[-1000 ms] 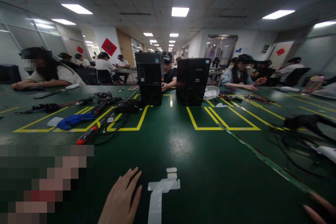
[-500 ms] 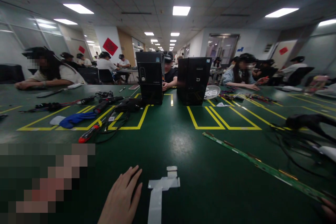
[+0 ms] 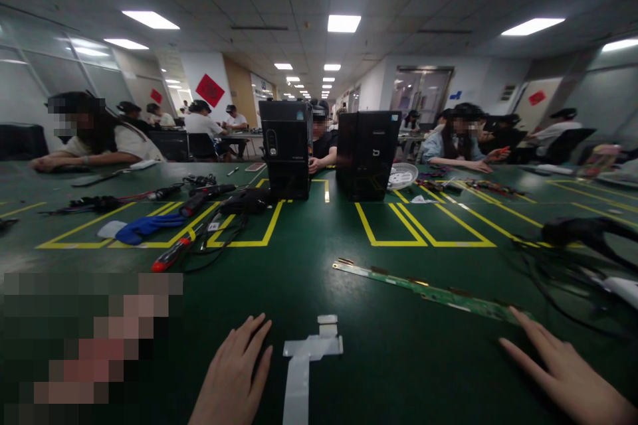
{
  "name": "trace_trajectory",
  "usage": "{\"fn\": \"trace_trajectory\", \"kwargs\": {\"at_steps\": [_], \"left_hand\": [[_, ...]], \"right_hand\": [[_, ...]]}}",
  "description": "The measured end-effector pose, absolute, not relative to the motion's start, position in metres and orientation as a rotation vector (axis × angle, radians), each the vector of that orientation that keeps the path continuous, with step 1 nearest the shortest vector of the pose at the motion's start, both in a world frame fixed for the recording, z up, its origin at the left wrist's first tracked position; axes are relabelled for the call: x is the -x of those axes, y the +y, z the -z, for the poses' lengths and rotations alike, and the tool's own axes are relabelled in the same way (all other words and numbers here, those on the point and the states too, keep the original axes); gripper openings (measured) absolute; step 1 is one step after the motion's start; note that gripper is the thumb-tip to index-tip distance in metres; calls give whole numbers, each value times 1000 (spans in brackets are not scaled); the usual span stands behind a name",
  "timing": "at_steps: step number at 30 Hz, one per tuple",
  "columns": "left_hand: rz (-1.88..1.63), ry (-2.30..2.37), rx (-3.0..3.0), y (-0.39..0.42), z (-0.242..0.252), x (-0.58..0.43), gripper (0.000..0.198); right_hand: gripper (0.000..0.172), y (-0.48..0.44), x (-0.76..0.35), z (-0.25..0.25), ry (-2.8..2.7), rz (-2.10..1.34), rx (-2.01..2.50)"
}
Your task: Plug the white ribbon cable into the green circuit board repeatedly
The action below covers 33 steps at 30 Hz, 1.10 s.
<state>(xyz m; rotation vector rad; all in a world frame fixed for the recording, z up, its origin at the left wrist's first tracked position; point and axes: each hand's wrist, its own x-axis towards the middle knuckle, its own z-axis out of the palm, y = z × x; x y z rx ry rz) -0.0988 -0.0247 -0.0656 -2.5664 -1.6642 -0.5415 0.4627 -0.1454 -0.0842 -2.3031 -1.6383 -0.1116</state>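
My left hand (image 3: 234,365) lies flat on the green table, fingers stretched out and holding nothing. Just right of it is a flat white ribbon-like strip (image 3: 298,378) with a crosspiece and a small end piece. A long, narrow green circuit board (image 3: 423,289) rests slantwise on the table, with copper-coloured tabs along its edge. Over its right end, my right hand (image 3: 563,355) has its fingers extended and its thumb apart. The fingertips touch or overlap that end of the board; exact contact is hard to tell.
Two black computer towers (image 3: 286,153) stand ahead, and a co-worker's hand (image 3: 316,165) shows between them. Left lie a red-and-black screwdriver (image 3: 172,254), a blue glove (image 3: 147,228) and cables. A black cable bundle (image 3: 568,236) is at right. The left foreground is pixelated.
My right hand has come into view from the lower right edge. The circuit board has shifted left and turned flatter across the table. My left hand stays in place.
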Motion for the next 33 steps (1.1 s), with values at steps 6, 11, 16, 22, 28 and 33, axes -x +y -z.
{"fn": "trace_trajectory", "kwargs": {"at_steps": [6, 11, 16, 22, 28, 33], "left_hand": [[588, -1610, 2530, -25, 67, 98, 50], [594, -1607, 2506, -27, 65, 96, 48], [634, -1622, 2510, -27, 63, 95, 47], [639, -1664, 2552, -28, 61, 95, 45], [657, -1677, 2561, -28, 61, 96, 44], [728, -1639, 2601, -30, 58, 95, 42]], "right_hand": [[83, -87, -367, 25, -2072, -194, 2130], [79, -65, -315, 4, -2317, -323, 1977], [73, -60, -306, 5, -2381, -322, 1861], [66, -65, -305, 14, -2379, -254, 1766], [57, -66, -296, 16, -2390, -280, 1687], [53, -67, -295, 12, -2410, -286, 1632]]}}
